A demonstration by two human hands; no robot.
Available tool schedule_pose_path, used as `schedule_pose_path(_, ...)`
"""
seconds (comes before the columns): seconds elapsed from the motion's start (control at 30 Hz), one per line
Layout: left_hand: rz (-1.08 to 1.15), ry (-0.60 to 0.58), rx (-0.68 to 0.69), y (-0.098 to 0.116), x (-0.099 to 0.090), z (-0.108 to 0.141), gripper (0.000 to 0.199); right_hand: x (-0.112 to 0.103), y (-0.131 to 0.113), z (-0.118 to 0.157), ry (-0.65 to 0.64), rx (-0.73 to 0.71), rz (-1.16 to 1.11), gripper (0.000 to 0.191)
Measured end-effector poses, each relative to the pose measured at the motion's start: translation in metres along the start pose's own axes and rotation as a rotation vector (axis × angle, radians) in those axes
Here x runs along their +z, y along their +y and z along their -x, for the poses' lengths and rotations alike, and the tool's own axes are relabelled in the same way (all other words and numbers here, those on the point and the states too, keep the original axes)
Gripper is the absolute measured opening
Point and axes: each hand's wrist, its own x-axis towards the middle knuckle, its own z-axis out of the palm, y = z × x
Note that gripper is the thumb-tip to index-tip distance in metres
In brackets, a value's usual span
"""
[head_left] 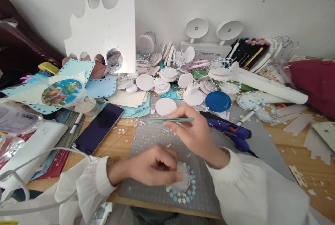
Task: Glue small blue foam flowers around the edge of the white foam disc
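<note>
My left hand [155,165] has its fingers curled at the left edge of a round white disc [184,178], with the thumb on the disc. Around the disc's lower right side runs a ring of small pale blue and white stars [183,197]. In my right hand [195,136] is a pair of green tweezers [184,120], pinched between thumb and fingers. The tips point left, slightly parted, above the grey cutting mat [149,134]. I cannot make out anything between them. Both hands are over the mat.
Right of my right hand lies a blue glue gun [227,129]. A phone [98,127] and lidded cup [65,92] stand left. Behind are white discs [166,106], a blue lid [218,101], markers [248,52] and a cut-out white board [104,26]. A white cable [44,153] crosses the left side.
</note>
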Motion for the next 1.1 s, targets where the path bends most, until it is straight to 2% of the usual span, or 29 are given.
schedule_pose_path(0.2, 0.05, -0.06, 0.035, -0.003, 0.006, 0.002, 0.034, 0.043, 0.039, -0.025, -0.245, -0.046, 0.086, 0.006)
schedule_pose_path(0.33, 0.09, -0.071, 0.056, -0.005, 0.008, 0.003, 0.035, 0.065, 0.053, -0.026, -0.328, -0.075, 0.104, 0.007)
schedule_pose_path(0.47, 0.104, -0.07, 0.078, -0.008, 0.01, 0.004, 0.035, 0.076, 0.059, -0.025, -0.382, -0.103, 0.14, 0.008)
schedule_pose_path(0.83, 0.111, -0.076, 0.111, -0.007, 0.011, 0.004, 0.034, 0.081, 0.061, -0.021, -0.37, -0.155, 0.253, 0.012)
schedule_pose_path(1.1, 0.101, -0.089, 0.081, -0.007, 0.011, 0.004, 0.036, 0.075, 0.053, -0.022, -0.245, -0.143, 0.191, 0.012)
